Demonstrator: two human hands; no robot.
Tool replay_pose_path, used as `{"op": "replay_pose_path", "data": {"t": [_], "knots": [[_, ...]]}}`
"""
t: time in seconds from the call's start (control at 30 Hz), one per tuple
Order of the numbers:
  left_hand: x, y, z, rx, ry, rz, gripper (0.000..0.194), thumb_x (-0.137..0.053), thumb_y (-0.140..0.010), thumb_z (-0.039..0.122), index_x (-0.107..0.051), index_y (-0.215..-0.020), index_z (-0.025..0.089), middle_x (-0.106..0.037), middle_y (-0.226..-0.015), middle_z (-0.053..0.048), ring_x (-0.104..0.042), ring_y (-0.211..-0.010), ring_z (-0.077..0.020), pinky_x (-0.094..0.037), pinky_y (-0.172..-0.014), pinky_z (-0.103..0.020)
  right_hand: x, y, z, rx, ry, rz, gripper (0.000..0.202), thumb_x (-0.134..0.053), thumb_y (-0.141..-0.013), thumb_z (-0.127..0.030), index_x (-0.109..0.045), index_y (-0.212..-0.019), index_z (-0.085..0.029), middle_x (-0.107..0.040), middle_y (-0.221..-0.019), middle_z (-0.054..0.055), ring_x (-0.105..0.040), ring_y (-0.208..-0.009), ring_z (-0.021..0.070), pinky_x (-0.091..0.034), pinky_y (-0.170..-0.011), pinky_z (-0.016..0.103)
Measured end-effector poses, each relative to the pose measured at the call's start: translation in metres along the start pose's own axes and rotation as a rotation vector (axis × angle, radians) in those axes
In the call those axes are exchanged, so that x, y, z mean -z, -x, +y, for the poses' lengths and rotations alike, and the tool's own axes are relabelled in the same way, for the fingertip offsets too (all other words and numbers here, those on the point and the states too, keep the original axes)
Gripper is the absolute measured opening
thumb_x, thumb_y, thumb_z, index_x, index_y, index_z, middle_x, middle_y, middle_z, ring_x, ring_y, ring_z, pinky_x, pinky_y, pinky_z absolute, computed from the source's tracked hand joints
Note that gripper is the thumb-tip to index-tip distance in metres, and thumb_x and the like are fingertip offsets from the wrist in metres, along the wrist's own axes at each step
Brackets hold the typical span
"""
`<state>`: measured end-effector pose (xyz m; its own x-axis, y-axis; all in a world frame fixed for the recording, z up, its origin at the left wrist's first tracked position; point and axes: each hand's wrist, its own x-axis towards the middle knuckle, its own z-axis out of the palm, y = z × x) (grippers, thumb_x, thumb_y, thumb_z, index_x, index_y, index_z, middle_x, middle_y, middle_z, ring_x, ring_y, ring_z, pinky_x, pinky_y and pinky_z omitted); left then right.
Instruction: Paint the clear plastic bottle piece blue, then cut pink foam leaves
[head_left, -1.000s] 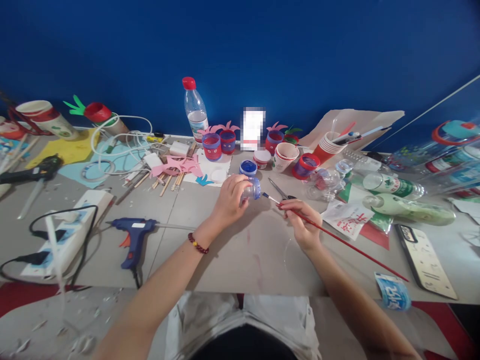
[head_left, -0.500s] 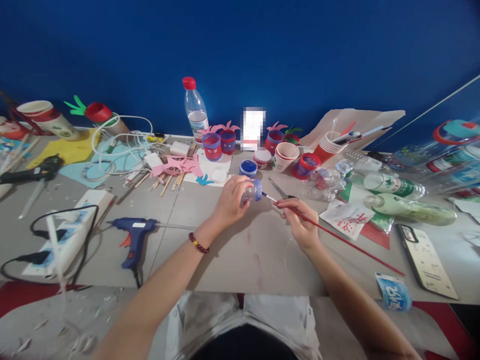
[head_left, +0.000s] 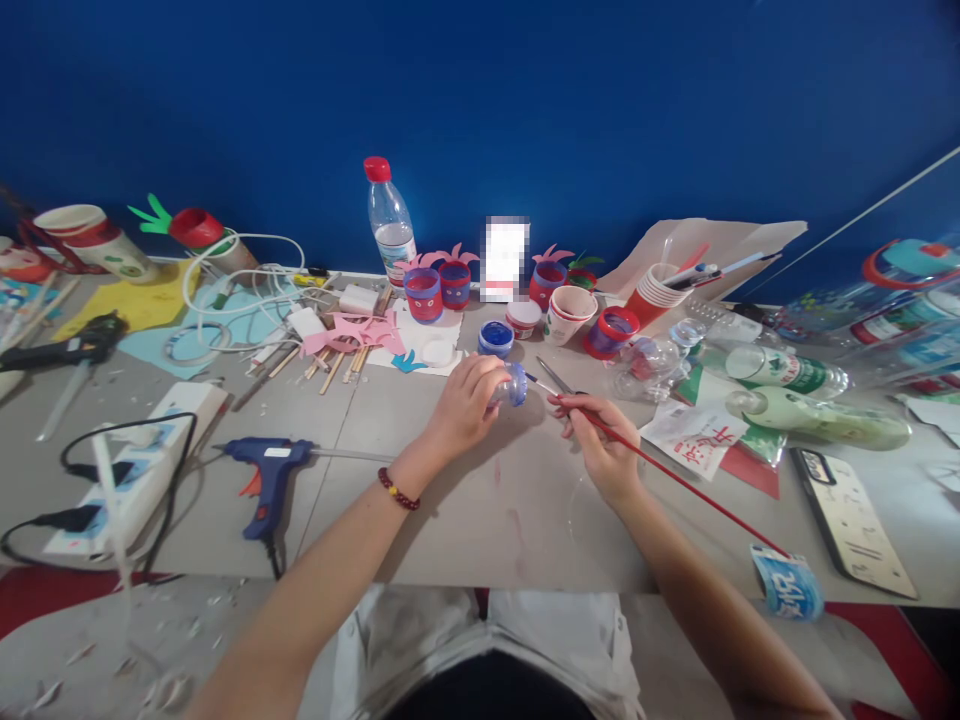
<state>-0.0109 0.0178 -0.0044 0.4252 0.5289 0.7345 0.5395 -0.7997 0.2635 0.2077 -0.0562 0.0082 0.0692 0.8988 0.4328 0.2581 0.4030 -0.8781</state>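
Leftmost of the nearer things, a white power strip (head_left: 131,470) lies on the grey table (head_left: 442,540) with black plugs in it, and a blue glue gun (head_left: 270,470) rests on its side to the right. Farther back, pink paper cutouts (head_left: 356,332) lie over wooden sticks (head_left: 337,372), and a red-capped plastic bottle (head_left: 391,230) stands near the blue wall (head_left: 300,120). The left hand (head_left: 469,405) has its fingers curled closed around a clear plastic cup (head_left: 498,390), tipped sideways, its blue-coated rim facing right. Just behind the cup stands an open jar of blue paint (head_left: 496,340). The dark bristles of a red-handled paintbrush (head_left: 675,465) are right by that rim; whether they touch is unclear. Scissors (head_left: 555,376) lie just behind the brush. The right hand (head_left: 604,445) pinches its handle between closed fingertips, and farther right lies a phone (head_left: 855,520).
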Motion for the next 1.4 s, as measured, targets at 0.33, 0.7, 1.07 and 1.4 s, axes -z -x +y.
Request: {"op": "replay_pose_path", "data": {"t": [0.33,0.7,1.07,1.4], "knots": [[-0.001,0.003,0.001,-0.058,-0.091,0.010,0.037,-0.050,-0.087,0.008,-0.049,-0.122,0.021,-0.065,-0.125,-0.013,-0.058,-0.125,-0.0249,-0.044,-0.112,-0.052,0.001,-0.003,0.000,0.017,0.009,0.022,0.014,-0.059,-0.093,-0.025,-0.073,-0.092,-0.023,-0.077,-0.093,0.007,-0.073,-0.082,0.0196,-0.057,-0.057,0.028],[-0.001,0.004,-0.003,-0.054,-0.078,-0.037,0.039,-0.049,-0.087,0.007,-0.052,-0.122,0.024,-0.065,-0.125,-0.011,-0.058,-0.126,-0.0231,-0.043,-0.114,-0.051,-0.001,-0.003,-0.005,-0.037,-0.060,0.121,0.018,-0.059,-0.096,-0.035,-0.072,-0.100,-0.023,-0.080,-0.091,0.007,-0.070,-0.072,0.0183,-0.057,-0.059,0.032],[-0.002,0.004,0.000,-0.078,-0.094,-0.001,0.031,-0.048,-0.092,0.013,-0.055,-0.122,0.021,-0.066,-0.124,-0.012,-0.057,-0.128,-0.0240,-0.043,-0.114,-0.051,-0.001,-0.007,-0.007,-0.131,-0.102,0.088,0.023,-0.061,-0.095,-0.041,-0.073,-0.095,-0.022,-0.080,-0.089,0.007,-0.070,-0.068,0.0173,-0.056,-0.058,0.030],[0.001,0.004,-0.003,-0.043,-0.112,-0.027,0.033,-0.051,-0.090,0.015,-0.054,-0.122,0.023,-0.066,-0.127,-0.013,-0.058,-0.128,-0.0253,-0.044,-0.113,-0.051,-0.002,-0.008,-0.007,-0.108,-0.109,0.160,0.020,-0.062,-0.094,-0.040,-0.071,-0.095,-0.022,-0.080,-0.087,0.007,-0.071,-0.068,0.0171,-0.057,-0.057,0.030]]}}
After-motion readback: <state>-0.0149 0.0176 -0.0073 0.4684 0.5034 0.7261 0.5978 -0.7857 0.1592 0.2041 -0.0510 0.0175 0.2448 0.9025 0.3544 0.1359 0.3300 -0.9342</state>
